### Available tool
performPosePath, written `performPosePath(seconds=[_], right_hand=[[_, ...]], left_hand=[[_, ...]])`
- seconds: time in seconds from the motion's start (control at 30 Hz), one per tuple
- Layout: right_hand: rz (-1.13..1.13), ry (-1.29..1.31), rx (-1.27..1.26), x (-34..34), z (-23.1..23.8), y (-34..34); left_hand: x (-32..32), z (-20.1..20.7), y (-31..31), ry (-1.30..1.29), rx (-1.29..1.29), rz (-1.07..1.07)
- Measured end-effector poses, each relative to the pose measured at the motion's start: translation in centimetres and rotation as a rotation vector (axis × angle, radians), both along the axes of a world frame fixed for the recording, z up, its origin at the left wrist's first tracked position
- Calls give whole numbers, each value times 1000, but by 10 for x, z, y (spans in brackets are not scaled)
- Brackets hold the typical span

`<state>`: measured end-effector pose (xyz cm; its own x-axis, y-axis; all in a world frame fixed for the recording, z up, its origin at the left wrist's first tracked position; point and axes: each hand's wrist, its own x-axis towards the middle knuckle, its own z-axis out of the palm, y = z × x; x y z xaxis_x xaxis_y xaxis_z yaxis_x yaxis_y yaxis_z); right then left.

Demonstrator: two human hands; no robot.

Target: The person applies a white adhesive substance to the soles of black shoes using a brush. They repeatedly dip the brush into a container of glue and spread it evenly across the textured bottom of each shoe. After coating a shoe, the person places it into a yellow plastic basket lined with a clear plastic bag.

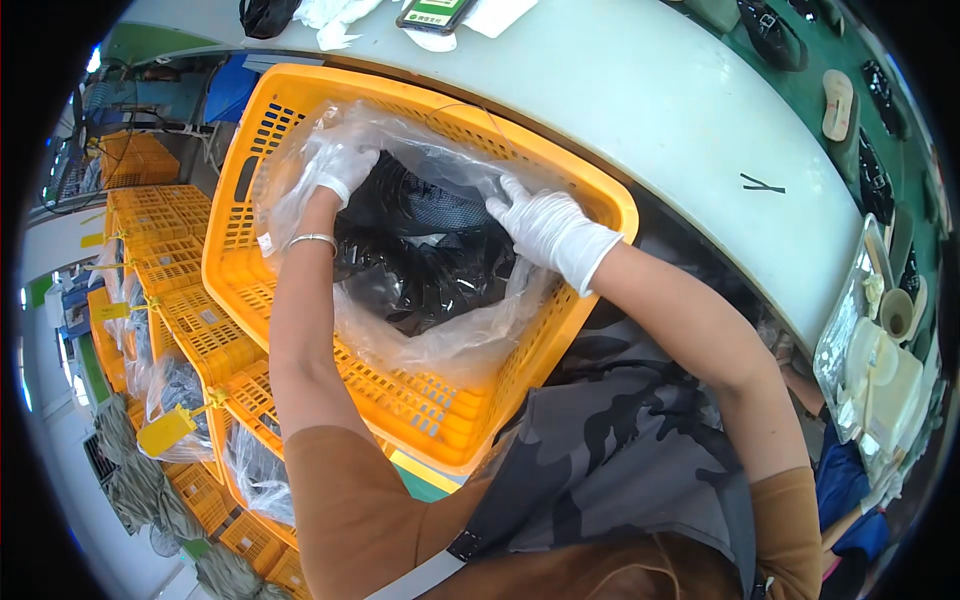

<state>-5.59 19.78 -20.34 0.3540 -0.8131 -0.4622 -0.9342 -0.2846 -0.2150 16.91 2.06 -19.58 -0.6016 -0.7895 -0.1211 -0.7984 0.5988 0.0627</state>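
Note:
A clear plastic bag (pixel 440 352) sits inside a yellow plastic crate (pixel 420 398), its mouth spread wide. In the bag lie black shiny pieces (pixel 430 285) and a black mesh-like piece (pixel 440 205); their exact kind is unclear. My left hand (pixel 345 168), in a white glove, is closed on the bag's far-left rim. On the right side, my gloved right hand (pixel 550 228) grips the bag's rim with bent fingers. Part of my left fingers is hidden by the folded plastic.
A pale table (pixel 660 120) runs along the crate's far side, with a phone (pixel 435 12) and thin black strips (pixel 763 184) on it. Stacked yellow crates (pixel 190 290) with tags stand at left. Shoes (pixel 875 175) and a foil-covered tray (pixel 850 330) are at right.

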Motion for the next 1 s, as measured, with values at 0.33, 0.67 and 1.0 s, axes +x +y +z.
performPosePath(seconds=[0.33, 0.67, 1.0], right_hand=[[-95, -155, 19, -12, 6, -1], [-84, -189, -8, -13, -2, 1], [-91, -203, -131, -17, -13, 4]], left_hand=[[24, -125, 43, 52, -11, 372], [-10, -71, 24, -214, -81, 182], [-14, -86, 49, -160, -108, 331]])
